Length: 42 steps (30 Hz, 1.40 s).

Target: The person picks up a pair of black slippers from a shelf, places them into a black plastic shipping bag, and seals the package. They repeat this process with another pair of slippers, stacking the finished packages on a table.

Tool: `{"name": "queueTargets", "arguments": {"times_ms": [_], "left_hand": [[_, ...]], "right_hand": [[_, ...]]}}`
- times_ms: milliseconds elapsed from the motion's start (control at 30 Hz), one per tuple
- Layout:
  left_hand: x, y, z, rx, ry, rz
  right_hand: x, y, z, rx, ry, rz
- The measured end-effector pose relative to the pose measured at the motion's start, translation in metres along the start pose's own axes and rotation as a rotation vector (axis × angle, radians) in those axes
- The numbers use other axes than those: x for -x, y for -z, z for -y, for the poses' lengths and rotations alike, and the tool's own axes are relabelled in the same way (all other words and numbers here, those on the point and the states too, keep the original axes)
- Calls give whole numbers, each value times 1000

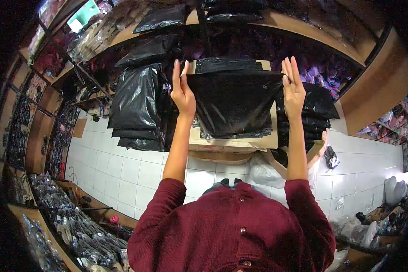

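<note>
A black plastic bag point(236, 102) is stretched between my two hands, its top edge drawn nearly straight. My left hand point(184, 93) grips the bag at its upper left corner, with the fingers pointing away from me. At the opposite corner, my right hand point(294, 93) has the edge held by the thumb, its fingers extended. Beneath the stretched bag lies a stack of flat black bags point(224, 65), partly hidden by it. That stack rests on a cardboard box point(231, 143).
Filled black packages point(136, 98) are piled on the left, and more black packages point(318, 105) on the right. An open carton point(318, 149) and a white plastic bag point(265, 171) stand near my feet. Shelves point(380, 81) with wrapped goods surround the tiled floor point(129, 170).
</note>
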State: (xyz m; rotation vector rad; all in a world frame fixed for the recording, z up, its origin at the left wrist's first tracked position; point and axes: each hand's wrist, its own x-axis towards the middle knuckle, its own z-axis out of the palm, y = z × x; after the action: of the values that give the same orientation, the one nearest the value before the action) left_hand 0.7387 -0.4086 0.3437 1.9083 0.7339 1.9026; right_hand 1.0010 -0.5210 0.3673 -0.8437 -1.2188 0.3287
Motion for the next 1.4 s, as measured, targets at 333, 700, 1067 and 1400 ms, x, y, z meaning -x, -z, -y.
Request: {"name": "queueTargets", "arguments": {"times_ms": [333,700,1067,1400], "left_hand": [[-63,-8,-26,232,-92,-68],[-84,-8,-19,255,-73,-55],[-128,-17,21,-269,-179,-31],[-6,25,22,-50,-319,-1]], "right_hand": [[-50,-7,31,-73,132,14],[-74,4,17,39,145,134],[-124,19,-18,657,188,129],[-5,42,-20,503,313,60]]}}
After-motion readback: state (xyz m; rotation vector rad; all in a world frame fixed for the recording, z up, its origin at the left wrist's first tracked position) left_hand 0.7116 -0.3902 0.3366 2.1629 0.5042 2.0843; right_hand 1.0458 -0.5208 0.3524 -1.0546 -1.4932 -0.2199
